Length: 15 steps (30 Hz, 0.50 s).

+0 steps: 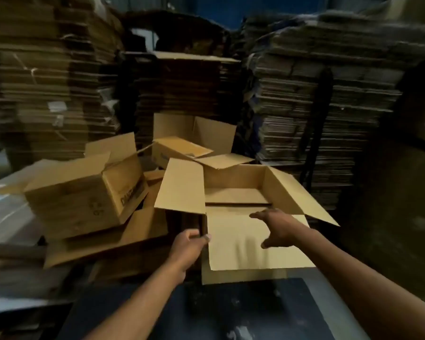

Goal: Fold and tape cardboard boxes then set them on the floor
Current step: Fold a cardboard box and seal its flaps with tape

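An open cardboard box [233, 192] stands in front of me with its flaps spread out. My left hand [188, 244] grips the box's near left corner edge, thumb on top. With fingers spread, my right hand [277, 227] hovers over or lightly touches the near flap [243, 249], which folds toward me. The left flap [179, 185] stands upright and the right flap [302, 200] slopes outward. No tape is in view.
Several assembled boxes [88, 195] lie piled to the left and behind [182, 148]. Tall stacks of flat cardboard [317, 99] rise at the back and both sides. A dark surface [219, 312] lies below my arms.
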### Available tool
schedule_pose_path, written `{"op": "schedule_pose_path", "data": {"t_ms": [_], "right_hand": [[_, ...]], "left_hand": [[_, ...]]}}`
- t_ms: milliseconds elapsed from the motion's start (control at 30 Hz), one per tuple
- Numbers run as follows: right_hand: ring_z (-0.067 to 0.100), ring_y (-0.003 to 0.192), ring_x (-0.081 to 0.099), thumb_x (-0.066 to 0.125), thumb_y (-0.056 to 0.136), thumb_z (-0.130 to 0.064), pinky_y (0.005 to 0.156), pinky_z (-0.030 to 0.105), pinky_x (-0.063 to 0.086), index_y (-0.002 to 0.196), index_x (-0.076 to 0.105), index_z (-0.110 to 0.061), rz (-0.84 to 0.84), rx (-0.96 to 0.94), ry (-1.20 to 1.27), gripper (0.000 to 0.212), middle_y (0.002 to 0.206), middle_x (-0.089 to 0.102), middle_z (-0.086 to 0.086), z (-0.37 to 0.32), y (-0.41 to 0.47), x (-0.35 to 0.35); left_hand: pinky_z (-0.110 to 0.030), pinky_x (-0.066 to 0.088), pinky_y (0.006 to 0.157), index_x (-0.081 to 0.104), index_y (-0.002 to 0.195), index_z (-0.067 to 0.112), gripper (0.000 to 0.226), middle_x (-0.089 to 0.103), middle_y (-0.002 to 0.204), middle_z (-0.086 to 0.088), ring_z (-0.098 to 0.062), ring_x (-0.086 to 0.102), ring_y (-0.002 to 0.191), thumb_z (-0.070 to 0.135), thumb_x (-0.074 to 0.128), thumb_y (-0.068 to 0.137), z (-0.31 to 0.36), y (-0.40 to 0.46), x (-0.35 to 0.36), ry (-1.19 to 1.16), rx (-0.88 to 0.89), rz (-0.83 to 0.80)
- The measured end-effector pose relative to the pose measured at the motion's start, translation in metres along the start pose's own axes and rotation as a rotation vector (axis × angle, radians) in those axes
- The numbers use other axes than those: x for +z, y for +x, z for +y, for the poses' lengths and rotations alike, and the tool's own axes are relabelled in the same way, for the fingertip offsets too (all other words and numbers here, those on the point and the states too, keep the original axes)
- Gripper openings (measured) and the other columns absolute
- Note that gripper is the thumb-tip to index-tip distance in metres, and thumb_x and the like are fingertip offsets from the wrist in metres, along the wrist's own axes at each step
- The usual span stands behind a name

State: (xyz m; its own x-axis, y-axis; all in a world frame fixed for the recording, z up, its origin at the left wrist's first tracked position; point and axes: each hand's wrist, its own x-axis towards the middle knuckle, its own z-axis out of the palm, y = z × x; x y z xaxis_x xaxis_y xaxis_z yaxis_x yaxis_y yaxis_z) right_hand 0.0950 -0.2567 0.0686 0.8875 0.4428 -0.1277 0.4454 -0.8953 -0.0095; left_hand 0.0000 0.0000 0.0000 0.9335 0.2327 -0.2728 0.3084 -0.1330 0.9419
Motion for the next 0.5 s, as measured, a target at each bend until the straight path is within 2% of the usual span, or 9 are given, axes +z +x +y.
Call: {"op": "schedule_pose_path", "data": {"t_ms": [67,133,167,200,233,300,400,433,500], "right_hand": [[0.033,0.158,-0.003,0.090,0.063,-0.059,0.124,0.062,0.010,0.161,-0.003,-0.045,-0.178,-0.008,-0.084,0.136,0.172,0.000,0.004,0.023,0.011,0.018],[0.037,0.148,-0.034,0.089,0.051,-0.071,0.119,0.069,-0.012,0.152,-0.030,-0.047,-0.258,-0.054,-0.244,0.158,0.160,-0.036,0.007,0.040,0.016,0.046],[0.038,0.143,-0.040,0.088,0.049,-0.073,0.117,0.070,-0.016,0.149,-0.037,-0.045,-0.246,-0.104,-0.327,0.163,0.153,-0.045,0.008,0.046,0.019,0.062],[0.039,0.140,-0.043,0.088,0.051,-0.072,0.116,0.071,-0.017,0.148,-0.039,-0.042,-0.210,-0.151,-0.386,0.163,0.150,-0.049,0.010,0.047,0.016,0.078],[0.039,0.140,-0.042,0.087,0.057,-0.069,0.117,0.071,-0.015,0.149,-0.039,-0.041,-0.155,-0.184,-0.403,0.159,0.150,-0.050,0.010,0.049,0.013,0.092],[0.038,0.150,-0.028,0.079,0.079,-0.055,0.121,0.068,-0.006,0.154,-0.031,-0.039,-0.069,-0.182,-0.342,0.134,0.159,-0.039,0.010,0.052,0.004,0.107],[0.030,0.157,0.012,0.050,0.101,-0.033,0.125,0.054,0.021,0.162,-0.004,-0.035,0.104,-0.184,-0.233,0.081,0.172,0.001,0.005,0.063,-0.006,0.097],[0.027,0.154,0.026,0.041,0.105,-0.031,0.119,0.048,0.033,0.163,0.007,-0.035,0.167,-0.206,-0.223,0.067,0.171,0.015,0.002,0.064,-0.009,0.087],[0.024,0.137,0.051,0.034,0.108,-0.032,0.095,0.041,0.055,0.161,0.021,-0.036,0.257,-0.238,-0.230,0.055,0.165,0.034,-0.003,0.064,-0.017,0.063]], "left_hand": [[-0.047,0.046,0.107,0.039,0.156,0.021,0.077,0.049,0.152,-0.006,-0.029,0.049,0.136,0.046,0.074,0.093,-0.013,0.012,0.023,-0.021,-0.113,0.059],[-0.050,0.040,0.115,0.026,0.162,0.023,0.089,0.036,0.163,-0.006,-0.031,0.039,0.147,0.050,0.074,0.092,-0.024,0.029,0.042,0.022,-0.156,0.094],[-0.050,0.040,0.116,0.027,0.162,0.023,0.090,0.037,0.163,-0.006,-0.032,0.039,0.147,0.052,0.074,0.091,-0.028,0.040,0.051,0.030,-0.193,0.117],[-0.049,0.046,0.111,0.036,0.157,0.021,0.083,0.045,0.157,-0.007,-0.030,0.046,0.141,0.052,0.074,0.091,-0.028,0.048,0.058,0.007,-0.224,0.131],[-0.043,0.053,0.099,0.051,0.144,0.017,0.066,0.058,0.144,-0.007,-0.025,0.058,0.127,0.050,0.073,0.092,-0.026,0.056,0.063,-0.051,-0.250,0.138],[-0.032,0.056,0.076,0.067,0.118,0.015,0.030,0.073,0.116,-0.006,-0.017,0.068,0.097,0.036,0.072,0.097,-0.015,0.056,0.071,-0.150,-0.240,0.119],[-0.028,0.055,0.065,0.071,0.115,0.012,0.017,0.075,0.104,-0.005,-0.016,0.070,0.087,0.017,0.069,0.099,0.008,0.048,0.079,-0.164,-0.174,0.165],[-0.027,0.052,0.062,0.070,0.115,0.012,0.016,0.074,0.101,-0.004,-0.015,0.068,0.087,0.015,0.068,0.100,0.016,0.045,0.077,-0.191,-0.169,0.189],[-0.030,0.052,0.067,0.067,0.113,0.013,0.015,0.072,0.105,-0.005,-0.017,0.065,0.092,0.013,0.068,0.098,0.039,0.038,0.071,-0.259,-0.166,0.202]]}}
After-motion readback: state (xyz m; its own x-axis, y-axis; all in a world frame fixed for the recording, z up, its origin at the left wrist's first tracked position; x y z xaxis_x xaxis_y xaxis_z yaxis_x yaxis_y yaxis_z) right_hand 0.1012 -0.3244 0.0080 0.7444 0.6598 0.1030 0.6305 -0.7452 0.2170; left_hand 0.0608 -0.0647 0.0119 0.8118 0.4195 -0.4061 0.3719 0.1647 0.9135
